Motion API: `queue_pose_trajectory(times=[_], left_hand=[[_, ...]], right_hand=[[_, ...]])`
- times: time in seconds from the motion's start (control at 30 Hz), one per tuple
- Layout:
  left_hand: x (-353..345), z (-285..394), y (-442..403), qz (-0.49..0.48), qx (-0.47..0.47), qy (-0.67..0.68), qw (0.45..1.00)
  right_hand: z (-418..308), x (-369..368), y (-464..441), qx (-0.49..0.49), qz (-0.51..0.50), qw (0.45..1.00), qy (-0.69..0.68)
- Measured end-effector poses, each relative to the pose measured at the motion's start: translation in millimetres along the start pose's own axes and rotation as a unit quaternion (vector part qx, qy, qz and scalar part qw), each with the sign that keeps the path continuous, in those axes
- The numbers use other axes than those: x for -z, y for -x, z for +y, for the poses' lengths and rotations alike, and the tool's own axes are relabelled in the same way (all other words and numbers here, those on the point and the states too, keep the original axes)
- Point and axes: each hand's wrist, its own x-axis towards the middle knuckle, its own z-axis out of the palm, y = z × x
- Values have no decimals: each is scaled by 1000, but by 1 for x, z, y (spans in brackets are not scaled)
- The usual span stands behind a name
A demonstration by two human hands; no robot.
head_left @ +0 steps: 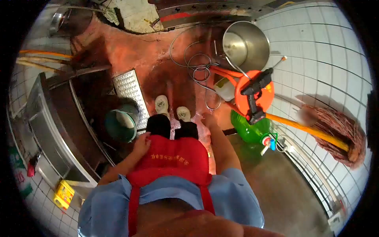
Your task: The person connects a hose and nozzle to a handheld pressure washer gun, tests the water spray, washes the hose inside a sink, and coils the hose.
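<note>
My left hand point(141, 145) hangs by the left side of the red apron point(169, 156), its fingers loosely extended and nothing visible in them. Just past it, a green bucket point(121, 125) with something whitish inside stands on the floor. My right hand point(208, 119) hangs low on the other side, over the wet red floor; its fingers are too blurred to make out. To its right is a large green plastic bottle point(249, 127) with a spray top. On the orange stool point(265, 99) behind that bottle lies a black spray gun point(256, 94).
A large steel pot point(256, 47) stands ahead, near a coiled grey hose point(199, 73) and a white jug point(226, 90). A mop point(335, 134) leans along the right wall. At left are a studded metal plate point(130, 89), a steel cabinet point(47, 130) and a yellow container point(64, 194).
</note>
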Motion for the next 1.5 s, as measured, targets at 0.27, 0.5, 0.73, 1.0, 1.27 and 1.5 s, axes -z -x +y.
queue_pose_trajectory(times=[0.27,0.5,0.73,1.0,1.27,1.5], left_hand=[[-24,5,-55,34,-173,-119,977],[-52,-116,-32,28,-137,-124,982],[1,-79,-34,-57,-116,-170,977],[-38,-98,-24,3,42,122,992],[-30,-87,-51,31,-45,-141,989],[-34,-60,-60,120,19,31,992]], right_hand=[[66,-122,-288,150,40,952,264],[-44,-85,-375,63,247,913,318],[-33,-99,-423,67,280,870,400],[-7,-97,-394,84,170,892,410],[7,-112,-403,100,240,894,365],[-15,-85,-422,133,287,913,258]])
